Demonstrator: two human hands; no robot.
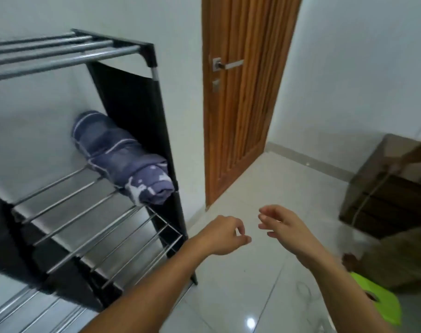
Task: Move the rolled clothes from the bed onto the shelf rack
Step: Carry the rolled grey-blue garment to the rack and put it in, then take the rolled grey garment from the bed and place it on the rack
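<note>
Head view: both bare forearms reach forward over a glossy tiled floor point(240, 296), with nothing in either hand.
Writing: no brand, label or lettering is legible; the white marks on the roll's end are too blurred to read.
Left hand point(222, 235): empty, fingers loosely curled, thumb and forefinger tips close together or touching.
Right hand point(280, 223): empty, fingers relaxed and slightly bent, spread toward the left hand, the two hands near but apart.
Roll point(121, 156): a blue-grey rolled cloth with thin pale stripes lies up and to the left of the left hand, well apart from both hands.
Roll's seat: it lies on the bars of the rack's middle tier, at the right end, against the black side panel, one end jutting past the front bar.
Rack point(84, 205): metal bars in tiers with black fabric sides, left of the left hand; its near corner is just beside the left forearm.
Door point(243, 92): brown wood, shut, with a metal lever, straight beyond the hands.
Cabinet point(385, 188): dark brown, to the right of the right hand.
Green item point(377, 301): bright plastic, low beside the right forearm.
</note>
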